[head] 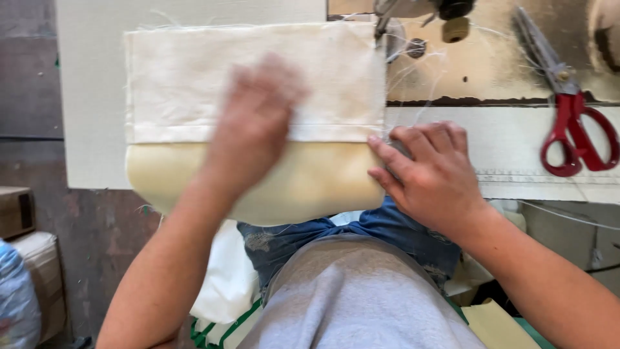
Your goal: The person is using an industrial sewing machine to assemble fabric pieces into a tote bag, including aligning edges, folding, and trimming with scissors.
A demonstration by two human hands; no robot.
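Observation:
A cream fabric piece (187, 77) lies flat on the pale sewing table (90, 97), its folded hem across the middle and a yellowish foam-like layer (310, 187) sticking out below it over the table edge. My left hand (255, 123), blurred from motion, rests flat on the fabric with fingers spread. My right hand (429, 171) lies beside the fabric's right edge, fingertips pinching or touching that edge near the hem. The sewing machine's needle area (394, 26) sits just past the fabric's top right corner.
Red-handled scissors (571, 123) lie at the right on the table. Loose threads trail near the machine. Below are my lap in blue jeans (387, 232) and a grey shirt. Cardboard boxes (26, 245) and a blue bag stand on the floor at left.

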